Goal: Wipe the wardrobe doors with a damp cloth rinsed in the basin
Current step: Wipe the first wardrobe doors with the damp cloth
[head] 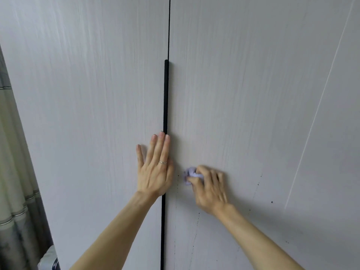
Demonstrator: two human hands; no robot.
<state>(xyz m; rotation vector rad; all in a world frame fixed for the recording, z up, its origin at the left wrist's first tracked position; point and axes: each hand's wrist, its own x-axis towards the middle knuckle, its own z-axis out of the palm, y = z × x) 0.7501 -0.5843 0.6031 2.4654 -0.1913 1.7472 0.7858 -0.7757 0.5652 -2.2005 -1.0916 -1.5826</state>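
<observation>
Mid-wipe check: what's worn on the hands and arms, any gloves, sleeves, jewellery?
No gloves, no sleeves in view: both forearms are bare. The left hand wears a thin silver ring on one finger. The right hand is blurred; no ring shows on it.

The single head view looks straight at the wardrobe doors (253,94) from close range, tilted slightly upward, with both forearms entering from the near edge and a curtain (11,172) at far left.

Right hand (209,189) gripping cloth (190,174) — on door (253,114)
</observation>
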